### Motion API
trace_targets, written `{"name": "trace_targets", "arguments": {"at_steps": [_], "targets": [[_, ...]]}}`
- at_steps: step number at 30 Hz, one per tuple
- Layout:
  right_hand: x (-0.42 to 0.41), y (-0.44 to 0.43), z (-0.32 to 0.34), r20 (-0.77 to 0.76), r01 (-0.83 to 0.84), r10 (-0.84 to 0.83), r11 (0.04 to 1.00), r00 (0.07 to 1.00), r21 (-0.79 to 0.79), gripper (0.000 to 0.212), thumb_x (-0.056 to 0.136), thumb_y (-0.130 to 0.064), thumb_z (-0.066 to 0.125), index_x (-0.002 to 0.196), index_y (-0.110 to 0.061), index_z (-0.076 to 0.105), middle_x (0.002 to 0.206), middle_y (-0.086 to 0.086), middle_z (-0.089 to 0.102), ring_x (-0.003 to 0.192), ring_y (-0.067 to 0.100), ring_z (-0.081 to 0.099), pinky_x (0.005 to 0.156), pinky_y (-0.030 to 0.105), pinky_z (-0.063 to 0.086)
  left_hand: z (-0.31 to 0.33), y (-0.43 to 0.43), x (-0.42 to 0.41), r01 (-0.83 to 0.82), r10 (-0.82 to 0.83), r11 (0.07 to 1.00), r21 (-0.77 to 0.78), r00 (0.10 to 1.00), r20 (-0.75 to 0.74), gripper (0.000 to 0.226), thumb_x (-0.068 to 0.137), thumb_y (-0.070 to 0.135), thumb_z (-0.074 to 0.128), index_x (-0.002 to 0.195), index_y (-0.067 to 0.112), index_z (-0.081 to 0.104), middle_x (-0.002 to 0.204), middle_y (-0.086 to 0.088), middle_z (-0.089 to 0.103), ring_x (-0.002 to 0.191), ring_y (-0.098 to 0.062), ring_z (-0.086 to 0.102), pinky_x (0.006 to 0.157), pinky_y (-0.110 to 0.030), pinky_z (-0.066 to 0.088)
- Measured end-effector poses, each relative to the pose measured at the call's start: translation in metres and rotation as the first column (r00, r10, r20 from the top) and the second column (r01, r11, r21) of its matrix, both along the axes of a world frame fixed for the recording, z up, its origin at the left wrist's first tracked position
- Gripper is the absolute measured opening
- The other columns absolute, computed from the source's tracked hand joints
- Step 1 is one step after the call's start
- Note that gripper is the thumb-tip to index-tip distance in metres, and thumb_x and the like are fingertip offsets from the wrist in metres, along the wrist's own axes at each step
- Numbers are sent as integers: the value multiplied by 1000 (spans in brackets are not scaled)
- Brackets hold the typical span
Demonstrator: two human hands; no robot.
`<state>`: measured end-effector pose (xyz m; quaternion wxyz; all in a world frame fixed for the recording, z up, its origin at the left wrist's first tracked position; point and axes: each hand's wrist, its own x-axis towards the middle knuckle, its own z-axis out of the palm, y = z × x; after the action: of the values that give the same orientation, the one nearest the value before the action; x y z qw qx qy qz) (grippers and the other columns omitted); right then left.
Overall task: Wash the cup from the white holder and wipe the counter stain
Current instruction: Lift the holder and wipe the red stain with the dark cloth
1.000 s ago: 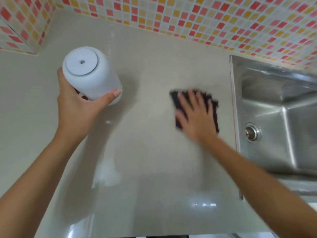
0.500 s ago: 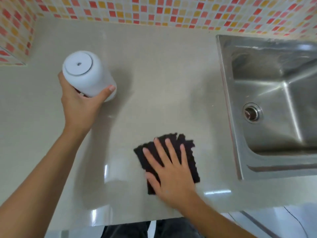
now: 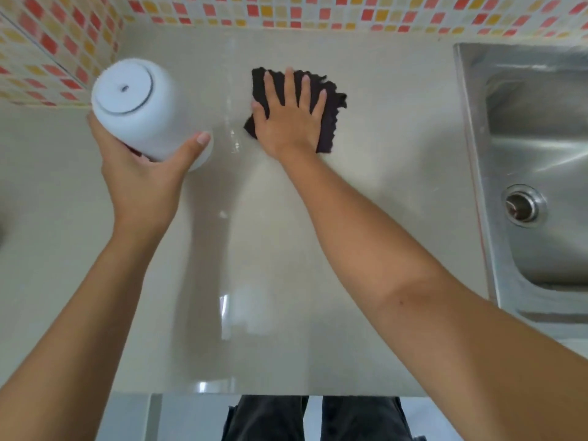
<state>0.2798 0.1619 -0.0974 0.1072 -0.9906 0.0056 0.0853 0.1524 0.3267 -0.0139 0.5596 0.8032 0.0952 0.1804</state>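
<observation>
A pale beige desk (image 3: 381, 218) fills most of the view, glossy enough to carry bright reflections near its front edge. Behind it and on the left runs a wall of small mosaic tiles (image 3: 286, 11) in red, orange, yellow and white. Set into the desk at the right is a stainless steel sink (image 3: 541, 122), its round drain (image 3: 521, 206) visible in the basin floor. Below the front edge of the desk the person's dark trousers (image 3: 318, 418) show.

Both bare forearms reach in from the bottom. The left hand (image 3: 143, 179) is closed around a white holder (image 3: 136, 106), which it carries tilted above the left part of the desk, thumb on the right side and fingers wrapped behind; the flat circular end with a small hole at its centre faces the camera. Whether the cup is inside cannot be told.

The right hand (image 3: 291, 119) lies flat and open, fingers spread, pressing a dark, ragged-edged cloth (image 3: 331, 122) onto the desk near the back wall, well left of the sink and just right of the holder.
</observation>
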Motion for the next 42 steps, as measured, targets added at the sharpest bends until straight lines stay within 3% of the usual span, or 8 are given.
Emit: {"name": "trace_targets", "arguments": {"at_steps": [4,8,13,20,23,27,32,42], "targets": [[-125,6,-11,100,-124,118,990,988,59,58,98,-54,22,152,-33,16,161,2,11,148,29,5,116,56,2,-6,-1,-6,-4,5,1000,18,1000,-27,92,72,35,85,141,8,31,138,-2,51,124,-5,53,106,-30,44],[-276,-31,0,-3,-320,321,944,947,85,57,99,-54,28,152,-36,15,161,-2,10,148,26,6,115,56,11,-19,-23,2,39,-39,999,8,997,-72,91,71,36,85,141,16,31,135,7,52,121,-1,53,104,-31,46],[-171,-79,0,99,-114,118,993,988,-43,57,96,-58,26,150,-39,22,160,-2,19,147,26,15,116,57,7,-18,-44,25,68,-68,998,-17,997,-40,93,68,38,87,140,17,31,134,7,53,122,-4,54,105,-36,45],[46,-134,4,-13,50,-51,998,999,-39,59,96,-62,8,151,-41,4,162,-4,-1,148,24,-4,115,58,-7,-19,-44,14,107,-107,994,-7,993,-57,95,70,38,86,142,11,30,137,4,53,123,-7,54,105,-36,46],[23,-156,2,34,64,-63,997,997,-37,58,96,-61,9,151,-41,7,162,-5,3,148,23,-1,114,60,-5,-17,-44,14,132,-131,991,6,989,-66,95,70,38,86,142,13,30,136,4,54,122,-7,55,103,-37,47],[-109,-179,1,140,220,-204,970,969,-108,56,98,-56,16,151,-38,13,160,0,18,147,25,13,110,68,6,-11,-47,20,144,-143,990,2,988,-64,91,70,33,86,140,12,32,136,4,53,121,-3,55,101,-29,48],[-277,-158,12,24,57,-54,983,998,-173,61,96,-57,22,152,-34,16,161,2,13,148,29,9,111,67,6,-13,-62,33,179,-180,983,-29,982,-59,90,68,32,87,137,17,31,132,11,51,120,1,53,101,-30,49],[-33,-189,5,81,338,-331,936,940,-103,64,93,-65,14,151,-39,11,161,0,9,147,28,4,111,66,0,-18,-79,27,214,-216,975,-54,975,-46,96,69,35,86,141,10,28,136,6,50,123,-2,52,102,-29,47]]}}
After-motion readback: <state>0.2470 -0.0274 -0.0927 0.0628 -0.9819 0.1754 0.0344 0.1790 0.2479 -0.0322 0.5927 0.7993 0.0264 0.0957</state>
